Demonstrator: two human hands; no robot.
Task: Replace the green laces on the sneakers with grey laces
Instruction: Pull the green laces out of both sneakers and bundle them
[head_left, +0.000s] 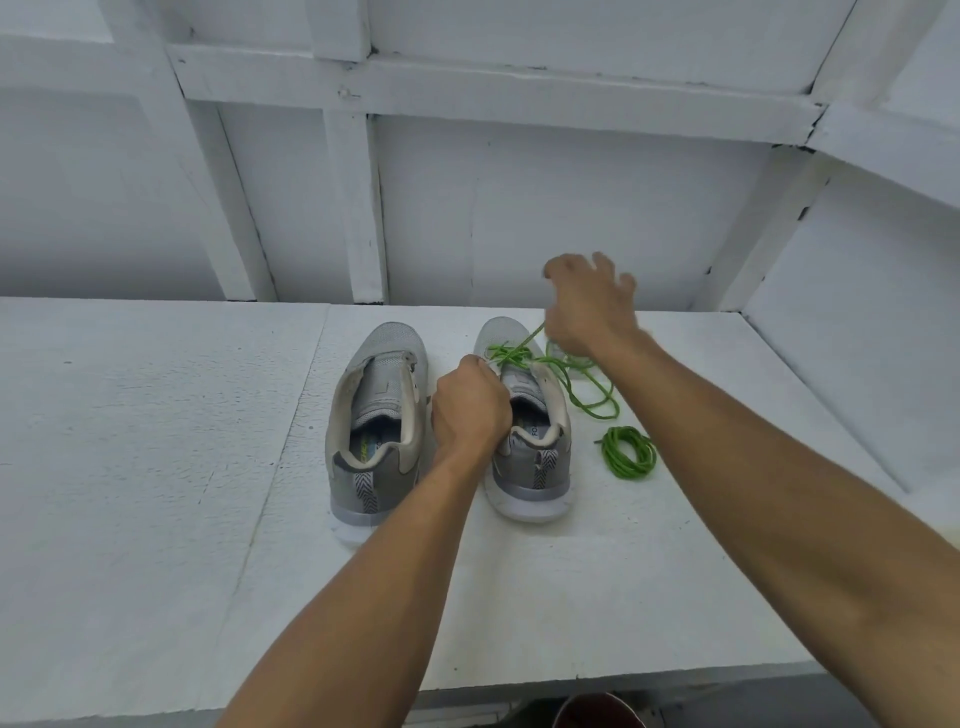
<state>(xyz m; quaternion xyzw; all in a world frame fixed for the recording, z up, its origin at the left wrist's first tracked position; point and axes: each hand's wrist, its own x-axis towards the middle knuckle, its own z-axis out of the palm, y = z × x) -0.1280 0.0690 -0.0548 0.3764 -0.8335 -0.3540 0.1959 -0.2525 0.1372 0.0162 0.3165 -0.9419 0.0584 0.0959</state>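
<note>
On the white surface (156, 415), the right sneaker (535, 452) stood heel nearest, with the left sneaker (376, 415) just left of it. A coiled green lace (628, 453) lay right of its heel. The left hand (470, 405) gripped its left upper edge. Above its toe, the blurred right hand (589, 306) pinched a taut strand of the threaded green lace (511, 354).

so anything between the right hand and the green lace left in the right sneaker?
Nothing visible. The green lace runs taut from the front eyelets of the right sneaker straight up into the right hand. The left hand grips that sneaker's upper just behind the crossings, not over them. A coiled lace lies apart, further right.
</note>
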